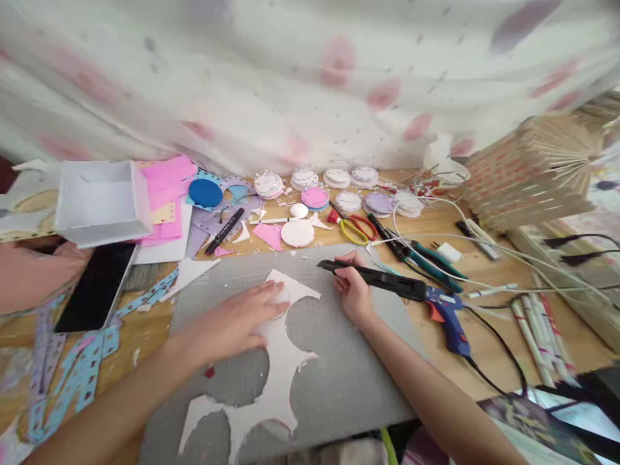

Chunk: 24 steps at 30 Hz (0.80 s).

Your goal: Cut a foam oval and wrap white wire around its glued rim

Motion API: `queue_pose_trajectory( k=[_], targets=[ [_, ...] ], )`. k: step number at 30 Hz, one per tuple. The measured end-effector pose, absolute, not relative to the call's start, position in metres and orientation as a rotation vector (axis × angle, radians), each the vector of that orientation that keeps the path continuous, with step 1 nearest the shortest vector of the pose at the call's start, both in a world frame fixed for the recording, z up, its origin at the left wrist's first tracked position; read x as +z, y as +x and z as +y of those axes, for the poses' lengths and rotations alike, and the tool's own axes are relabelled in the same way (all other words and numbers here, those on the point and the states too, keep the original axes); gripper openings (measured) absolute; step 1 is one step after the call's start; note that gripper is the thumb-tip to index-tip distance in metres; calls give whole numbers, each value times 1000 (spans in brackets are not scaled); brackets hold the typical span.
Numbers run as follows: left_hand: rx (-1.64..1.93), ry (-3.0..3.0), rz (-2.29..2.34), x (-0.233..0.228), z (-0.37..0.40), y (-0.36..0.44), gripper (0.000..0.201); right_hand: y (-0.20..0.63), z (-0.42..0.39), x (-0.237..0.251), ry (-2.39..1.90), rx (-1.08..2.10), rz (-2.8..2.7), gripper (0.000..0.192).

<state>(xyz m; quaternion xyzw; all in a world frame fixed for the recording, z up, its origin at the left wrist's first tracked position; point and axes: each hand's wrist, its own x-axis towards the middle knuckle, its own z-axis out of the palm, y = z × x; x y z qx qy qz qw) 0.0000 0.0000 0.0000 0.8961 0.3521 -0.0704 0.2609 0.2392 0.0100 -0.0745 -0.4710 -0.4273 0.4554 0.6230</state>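
My left hand (242, 320) presses flat and open on the white sheet (276, 368) on the grey mat (349, 361) while my right hand (353, 294) grips the black tool (372, 278), seemingly mid-cutting, needing a steady tip.

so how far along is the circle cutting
Done: the white sheet on the grey mat already has several round holes, and finished discs sit stacked along the back of the table. In hand: the left hand presses the sheet flat, and the right hand holds a black tool just off its edge. Left: little uncut sheet remains, mostly the top corner.
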Motion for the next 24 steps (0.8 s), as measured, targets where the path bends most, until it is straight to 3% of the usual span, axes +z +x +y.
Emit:
queue_pose_trajectory(
  k=[5,13,24],
  targets=[
    [-41,2412,1022,-11,-32,2,58,235,-6,-68,-1083,1058,-1138,12],
    [125,2647,1344,-51,-58,25,78,219,-25,-60,-1040,1066,-1625,17],
    [153,2669,1369,-59,-57,24,79,220,-24,-64,-1097,964,-1759,20]
  ],
)
